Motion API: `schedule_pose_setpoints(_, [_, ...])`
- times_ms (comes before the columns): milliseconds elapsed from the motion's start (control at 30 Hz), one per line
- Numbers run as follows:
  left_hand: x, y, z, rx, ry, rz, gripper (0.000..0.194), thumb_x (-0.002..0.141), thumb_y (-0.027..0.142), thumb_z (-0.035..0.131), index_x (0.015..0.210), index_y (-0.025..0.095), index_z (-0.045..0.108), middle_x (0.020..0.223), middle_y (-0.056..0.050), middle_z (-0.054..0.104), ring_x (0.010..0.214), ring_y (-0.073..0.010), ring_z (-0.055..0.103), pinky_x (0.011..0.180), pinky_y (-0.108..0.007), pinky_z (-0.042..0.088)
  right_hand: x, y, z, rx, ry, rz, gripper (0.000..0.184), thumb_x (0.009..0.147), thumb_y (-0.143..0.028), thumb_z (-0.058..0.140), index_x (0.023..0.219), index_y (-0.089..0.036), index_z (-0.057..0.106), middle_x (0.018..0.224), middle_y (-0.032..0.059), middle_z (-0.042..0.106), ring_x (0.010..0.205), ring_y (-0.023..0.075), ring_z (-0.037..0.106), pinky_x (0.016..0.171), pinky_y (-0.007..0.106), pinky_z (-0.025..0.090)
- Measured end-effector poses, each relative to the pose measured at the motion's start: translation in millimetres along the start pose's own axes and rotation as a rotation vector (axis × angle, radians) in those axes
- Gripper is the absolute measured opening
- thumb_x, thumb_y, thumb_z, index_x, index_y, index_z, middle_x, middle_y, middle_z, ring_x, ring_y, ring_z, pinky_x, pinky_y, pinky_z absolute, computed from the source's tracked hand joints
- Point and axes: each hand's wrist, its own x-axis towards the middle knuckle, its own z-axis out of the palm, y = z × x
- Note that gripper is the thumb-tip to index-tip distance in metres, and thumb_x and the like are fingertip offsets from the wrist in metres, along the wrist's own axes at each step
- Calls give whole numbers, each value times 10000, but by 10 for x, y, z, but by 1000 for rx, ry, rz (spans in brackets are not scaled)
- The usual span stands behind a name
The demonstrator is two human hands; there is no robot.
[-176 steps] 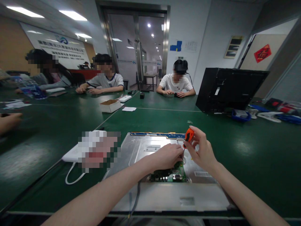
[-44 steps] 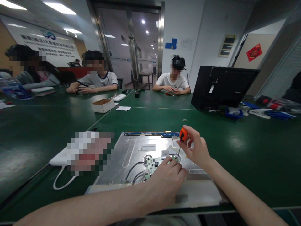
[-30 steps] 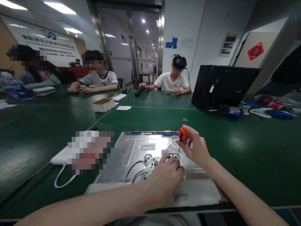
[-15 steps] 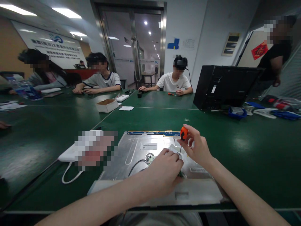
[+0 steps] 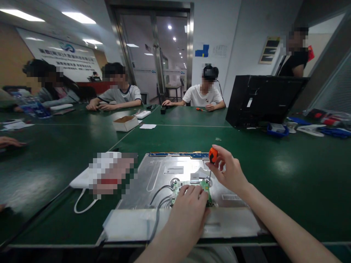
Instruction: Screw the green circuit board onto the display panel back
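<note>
My right hand [image 5: 229, 170] pinches the orange and black handle of a small screwdriver [image 5: 213, 156]. The shaft points down, its tip by the upper right corner of a green circuit board [image 5: 205, 187]. Across that board lies my left hand [image 5: 189, 206], fingers stretched out over its surface and hiding much of it; the thumb is partly hidden. Beneath both is a flat silver metal panel [image 5: 156, 175] with a blue circuit strip [image 5: 175, 155] along its far edge. Grey cables [image 5: 158, 212] run from the board's left side toward me.
To the left sit a white box-like device [image 5: 82, 177] with cables and a blurred-out item. Farther back are an open carton [image 5: 125, 123] and a black monitor [image 5: 265, 102]. Several people sit around the green table [image 5: 276, 197]; one person stands behind the monitor.
My left hand has shifted left and back from the screwdriver tip, uncovering more of the circuit board and cables. My right hand stays nearly still. The standing person has moved left.
</note>
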Motion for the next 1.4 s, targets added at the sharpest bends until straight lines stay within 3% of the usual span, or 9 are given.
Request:
schedule_pose_setpoints(133, [-21, 1, 160, -65, 153, -26, 176, 900, 82, 545, 1011, 199, 616, 1139, -88, 675, 1072, -273, 603, 966, -446, 470, 3, -19, 0, -7, 6, 2, 505, 997, -274, 603, 1454, -277, 387, 759, -46, 642, 518, 105, 617, 458, 185, 470])
schedule_pose_setpoints(433, [-6, -22, 289, -110, 263, 30, 167, 904, 79, 516, 923, 199, 631, 1039, -82, 685, 1002, -266, 612, 970, -462, 475, 35, -55, -44, -15, 60, -20, 458, 1027, -314, 568, 1444, -269, 383, 723, -60, 608, 468, 90, 572, 421, 168, 451])
schedule_pose_setpoints(600, [-2, 0, 314, -81, 268, 47, 186, 859, 45, 557, 894, 203, 649, 1025, -68, 694, 972, -255, 615, 970, -455, 481, -10, -267, -263, 24, 108, 13, 453, 1020, -328, 592, 1433, -288, 410, 737, -57, 623, 469, 91, 571, 421, 178, 498])
schedule_pose_setpoints(733, [-3, 5, 335, -62, 321, 66, 218, 837, 10, 586, 868, 212, 662, 980, -47, 700, 950, -241, 624, 966, -437, 482, -98, -482, -408, 38, 235, 126, 498, 988, -277, 633, 1439, -299, 423, 830, -18, 645, 522, 110, 606, 419, 203, 521])
schedule_pose_setpoints(800, [-11, 1, 348, -36, 356, 90, 235, 825, -8, 588, 861, 212, 660, 947, -37, 697, 936, -235, 626, 955, -427, 484, -124, -552, -414, 55, 262, 192, 528, 976, -247, 638, 1451, -297, 413, 853, -13, 650, 541, 113, 610, 428, 209, 529])
schedule_pose_setpoints(933, [-22, -15, 372, -11, 414, 143, 249, 813, -27, 577, 858, 206, 651, 904, -21, 691, 898, -224, 621, 935, -405, 481, -131, -603, -328, 72, 198, 207, 514, 971, -246, 632, 1435, -295, 415, 809, -44, 642, 558, 108, 617, 447, 197, 515])
schedule_pose_setpoints(1167, [8, -55, 371, -127, 403, 157, 211, 875, 18, 555, 860, 208, 645, 894, -22, 699, 889, -230, 616, 920, -410, 464, -168, -589, -269, -4, 190, 119, 452, 983, -238, 601, 1399, -270, 426, 749, -55, 628, 492, 92, 572, 449, 190, 485])
schedule_pose_setpoints(1400, [44, -68, 332, -305, 362, 100, 218, 824, -4, 519, 870, 201, 576, 845, -28, 682, 833, -230, 622, 894, -416, 466, -200, -490, -219, 106, 196, 153, 445, 980, -240, 607, 1389, -275, 434, 802, -37, 635, 519, 92, 592, 441, 183, 488])
